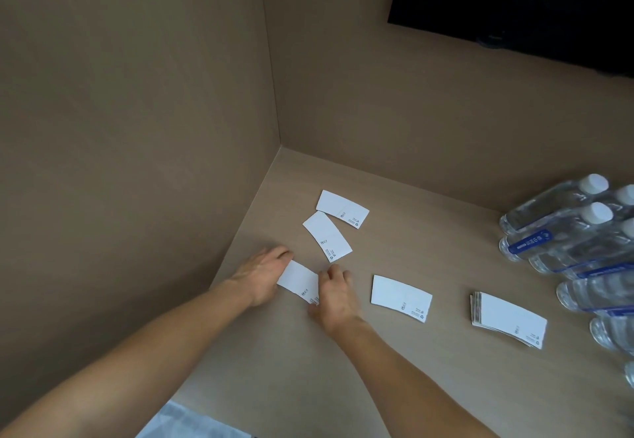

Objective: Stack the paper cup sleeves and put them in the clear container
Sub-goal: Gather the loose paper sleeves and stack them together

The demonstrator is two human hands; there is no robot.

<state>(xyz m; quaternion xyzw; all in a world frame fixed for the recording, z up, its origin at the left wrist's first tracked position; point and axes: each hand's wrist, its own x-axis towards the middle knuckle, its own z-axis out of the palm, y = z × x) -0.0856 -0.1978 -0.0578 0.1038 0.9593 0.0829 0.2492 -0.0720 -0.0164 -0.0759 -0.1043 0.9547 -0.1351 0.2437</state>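
Both hands on one flat sleeve at approx 9 o'clock on the bench: left hand pinning its far end, right hand w/ fingers closed on the near end. Three loose sleeves lie at 11–12 o'clock and centre; the stack sits at 3 o'clock by the water bottles. Clear container not in view.

Risks: thin paper hard to lift off the bench, could crease or slip; the stack could get knocked askew when adding to it.
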